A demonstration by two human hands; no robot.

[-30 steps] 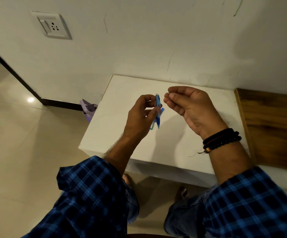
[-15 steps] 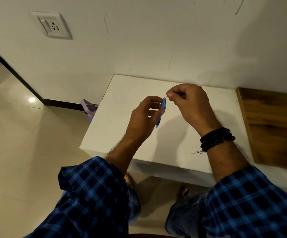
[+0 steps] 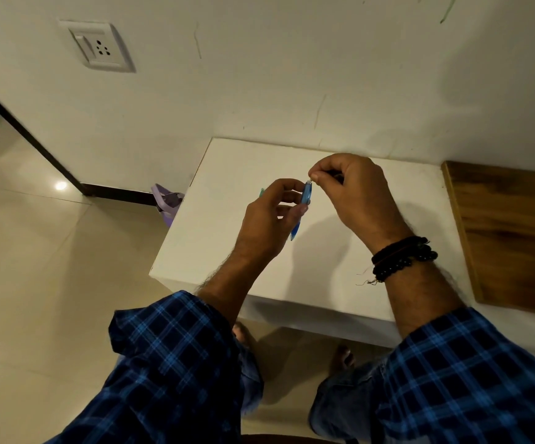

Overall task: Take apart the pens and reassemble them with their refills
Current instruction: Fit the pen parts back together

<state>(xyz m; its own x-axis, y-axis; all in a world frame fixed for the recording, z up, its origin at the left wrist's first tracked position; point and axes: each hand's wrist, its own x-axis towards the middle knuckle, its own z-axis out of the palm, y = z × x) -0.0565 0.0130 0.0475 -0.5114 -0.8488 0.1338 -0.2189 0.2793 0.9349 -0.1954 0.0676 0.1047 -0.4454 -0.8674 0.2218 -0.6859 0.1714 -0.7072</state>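
The left hand [image 3: 269,219] grips a slim translucent-blue plastic pen [image 3: 304,200] upright above the white bench [image 3: 227,251]; the right hand [image 3: 356,193] pinches its pale top end. Steady the barrel, twist gently, stay in line.

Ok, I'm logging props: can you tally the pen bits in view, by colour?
1 blue pen, held in the left hand; the right hand pinches its top end.
1 teal piece, peeking from behind the left hand; what it is can't be told.
Total: 2.
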